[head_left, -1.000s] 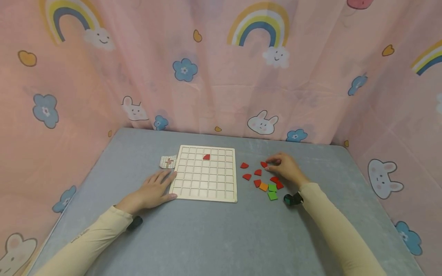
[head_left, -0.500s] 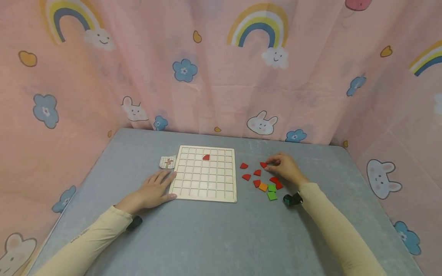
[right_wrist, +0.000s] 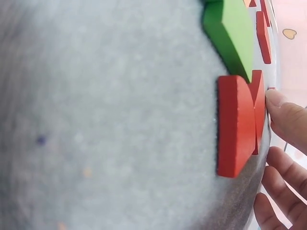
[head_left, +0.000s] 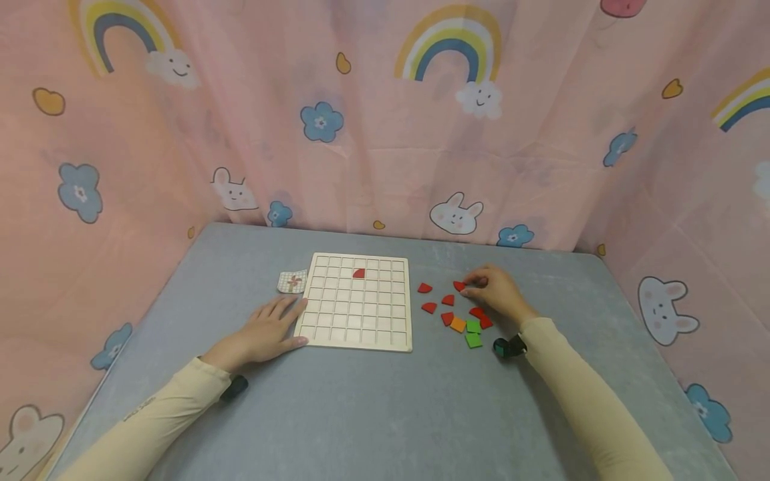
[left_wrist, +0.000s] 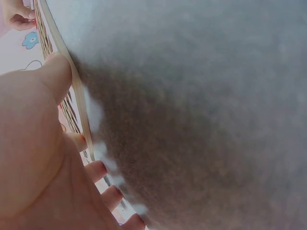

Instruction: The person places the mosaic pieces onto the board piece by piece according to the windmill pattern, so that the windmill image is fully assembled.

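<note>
A square wooden board [head_left: 355, 314] with a grid lies on the table, with one red quarter-round piece [head_left: 359, 273] in an upper cell. My left hand [head_left: 261, 337] rests at the board's left edge, fingers spread; the left wrist view shows its thumb and fingertips along the board's edge [left_wrist: 79, 96]. Right of the board, my right hand [head_left: 499, 292] has thumb and forefinger at a red piece [head_left: 460, 286], pinching it. In the right wrist view that piece is mostly hidden behind the thumb, past other red pieces [right_wrist: 235, 127] and a green square [right_wrist: 230, 38].
Several red pieces [head_left: 448, 300], an orange square [head_left: 458, 325] and two green squares [head_left: 474, 341] lie on the grey table [head_left: 373, 414] near my right hand. A small pattern card [head_left: 291, 282] touches the board's upper left side. A pink printed curtain [head_left: 373, 153] surrounds the table.
</note>
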A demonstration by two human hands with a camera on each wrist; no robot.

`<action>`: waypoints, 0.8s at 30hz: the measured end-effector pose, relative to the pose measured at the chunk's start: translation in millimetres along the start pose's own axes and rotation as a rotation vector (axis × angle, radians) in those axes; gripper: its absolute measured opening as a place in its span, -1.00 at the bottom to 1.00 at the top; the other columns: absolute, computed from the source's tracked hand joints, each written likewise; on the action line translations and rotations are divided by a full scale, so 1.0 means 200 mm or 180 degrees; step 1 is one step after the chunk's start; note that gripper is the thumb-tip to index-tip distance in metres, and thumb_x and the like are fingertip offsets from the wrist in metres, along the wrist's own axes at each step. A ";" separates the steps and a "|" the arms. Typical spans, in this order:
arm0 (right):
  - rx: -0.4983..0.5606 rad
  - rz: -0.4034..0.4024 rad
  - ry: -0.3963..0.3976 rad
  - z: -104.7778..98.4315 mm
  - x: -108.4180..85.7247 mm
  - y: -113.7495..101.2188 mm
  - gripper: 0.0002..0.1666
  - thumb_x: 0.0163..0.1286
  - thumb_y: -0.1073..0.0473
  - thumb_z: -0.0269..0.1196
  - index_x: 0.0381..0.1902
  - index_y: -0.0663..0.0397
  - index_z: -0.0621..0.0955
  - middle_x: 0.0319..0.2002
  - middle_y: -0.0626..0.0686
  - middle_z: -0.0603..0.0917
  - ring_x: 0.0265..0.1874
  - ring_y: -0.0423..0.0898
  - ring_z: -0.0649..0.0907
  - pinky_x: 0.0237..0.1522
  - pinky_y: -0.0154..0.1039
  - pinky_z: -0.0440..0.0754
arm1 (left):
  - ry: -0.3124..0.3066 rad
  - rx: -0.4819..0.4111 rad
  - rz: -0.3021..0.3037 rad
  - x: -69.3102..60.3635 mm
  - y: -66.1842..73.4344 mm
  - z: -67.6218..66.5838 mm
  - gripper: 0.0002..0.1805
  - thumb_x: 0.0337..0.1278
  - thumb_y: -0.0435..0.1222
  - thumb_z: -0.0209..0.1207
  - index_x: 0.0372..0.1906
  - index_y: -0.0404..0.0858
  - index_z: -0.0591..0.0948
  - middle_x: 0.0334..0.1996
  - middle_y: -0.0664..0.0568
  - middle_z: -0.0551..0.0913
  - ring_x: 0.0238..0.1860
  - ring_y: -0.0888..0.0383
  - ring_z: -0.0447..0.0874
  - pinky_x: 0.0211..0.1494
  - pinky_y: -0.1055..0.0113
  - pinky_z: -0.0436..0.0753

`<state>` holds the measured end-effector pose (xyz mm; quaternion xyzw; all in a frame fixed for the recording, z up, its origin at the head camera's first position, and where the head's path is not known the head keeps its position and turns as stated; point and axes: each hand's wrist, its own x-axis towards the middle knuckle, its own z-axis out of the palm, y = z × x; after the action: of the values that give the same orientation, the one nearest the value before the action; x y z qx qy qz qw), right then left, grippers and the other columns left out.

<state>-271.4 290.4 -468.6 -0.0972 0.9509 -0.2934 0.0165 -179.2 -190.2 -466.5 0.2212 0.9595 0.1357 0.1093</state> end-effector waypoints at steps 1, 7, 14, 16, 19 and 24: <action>0.0000 0.0007 0.0002 0.00 0.00 0.00 -0.67 0.27 0.08 0.42 -0.05 0.10 0.73 -0.04 0.18 0.62 -0.04 0.12 0.54 0.11 0.11 0.53 | 0.0003 0.0000 0.0005 0.00 0.00 0.00 -0.11 0.37 0.14 0.04 0.57 -0.27 0.04 0.55 -0.31 -0.01 0.54 -0.39 -0.08 0.47 -0.38 0.06; -0.0076 0.0036 -0.0024 0.00 0.01 -0.01 -0.65 0.27 0.04 0.42 -0.05 0.08 0.73 -0.07 0.16 0.62 -0.07 0.10 0.53 0.07 0.06 0.54 | -0.0002 -0.0009 -0.0003 0.00 -0.02 0.01 -0.08 0.36 0.20 0.00 0.58 -0.24 0.03 0.55 -0.30 -0.02 0.54 -0.39 -0.10 0.48 -0.38 0.04; -0.0124 0.0106 -0.0065 0.01 0.01 -0.03 -0.62 0.29 0.00 0.40 -0.02 0.06 0.71 -0.06 0.14 0.62 -0.04 0.10 0.54 0.12 0.08 0.55 | 0.0013 0.0018 -0.0035 0.01 -0.03 0.04 -0.11 0.37 0.10 0.07 0.58 -0.23 0.02 0.57 -0.27 -0.04 0.56 -0.36 -0.09 0.49 -0.37 0.04; -0.0123 0.0114 -0.0080 0.01 0.02 -0.04 -0.61 0.29 -0.01 0.40 -0.01 0.06 0.70 -0.03 0.14 0.62 -0.02 0.10 0.55 0.14 0.09 0.55 | 0.0038 0.0035 -0.0026 0.02 -0.04 0.05 -0.12 0.36 0.09 0.08 0.58 -0.23 0.03 0.57 -0.26 -0.02 0.56 -0.36 -0.08 0.48 -0.37 0.05; -0.0133 0.0112 -0.0073 0.02 0.02 -0.07 -0.60 0.28 -0.02 0.40 -0.01 0.05 0.70 -0.02 0.13 0.63 -0.01 0.10 0.55 0.14 0.08 0.56 | 0.0040 0.0038 -0.0031 0.02 -0.04 0.05 -0.11 0.35 0.09 0.09 0.58 -0.23 0.04 0.57 -0.26 -0.02 0.56 -0.36 -0.07 0.48 -0.38 0.05; -0.0183 0.0103 -0.0071 0.04 0.04 -0.12 -0.58 0.29 -0.05 0.39 0.02 0.03 0.70 0.00 0.13 0.65 -0.02 0.09 0.57 0.11 0.07 0.58 | 0.0038 0.0007 -0.0011 0.02 -0.04 0.04 -0.10 0.36 0.13 0.06 0.58 -0.23 0.03 0.56 -0.28 -0.02 0.55 -0.39 -0.08 0.47 -0.39 0.04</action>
<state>-273.7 265.7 -460.8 -0.0856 0.9601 -0.2645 0.0290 -183.6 -193.1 -477.7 0.2188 0.9607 0.1358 0.1036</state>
